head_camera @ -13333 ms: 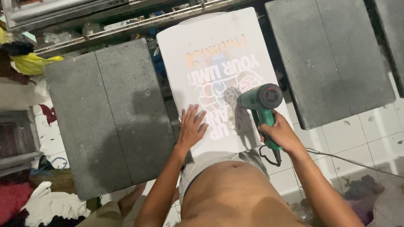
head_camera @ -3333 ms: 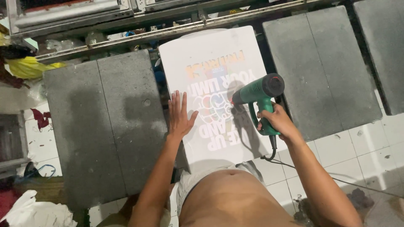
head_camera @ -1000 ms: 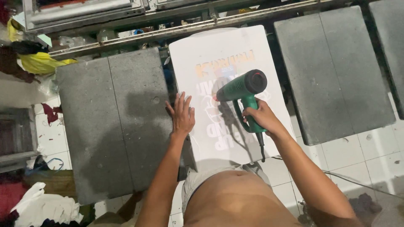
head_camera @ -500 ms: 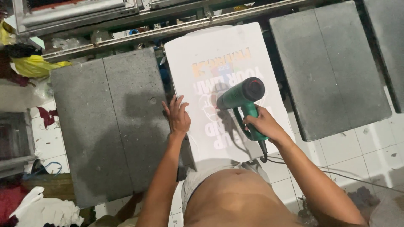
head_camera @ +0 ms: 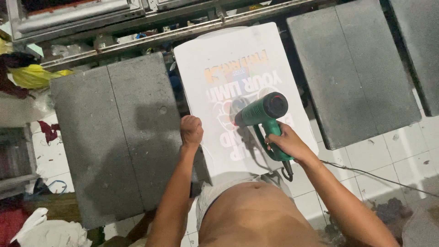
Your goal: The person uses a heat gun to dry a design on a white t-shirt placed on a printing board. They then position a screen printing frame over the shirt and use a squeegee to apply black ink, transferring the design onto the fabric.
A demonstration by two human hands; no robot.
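White-tiled floor (head_camera: 361,155) below, a metal frame (head_camera: 137,32) across the top, and grey pallet surfaces (head_camera: 114,137) ranged to either side of a middle one. On that middle pallet a white printed garment (head_camera: 219,59) is stretched flat, multicoloured lettering facing up. A green heat gun (head_camera: 260,112) is held above the print, nozzle pointed down at the lower half of the design, apparently to warm the ink; its cord (head_camera: 366,174) trails off to the right over the tiles. The right hand (head_camera: 286,144) is wrapped tight around the gun's handle, a full closed grip. The left hand (head_camera: 191,130) is curled into a loose fist at the garment's left edge, holding nothing, seemingly pressed there to steady the cloth or the body. Further out: yellow and dark rags (head_camera: 27,75) at upper left, white cloth (head_camera: 50,231) at lower left. Compared with half a second earlier, the left hand's fingers, then spread flat, are now curled in, and the gun is in much the same spot.
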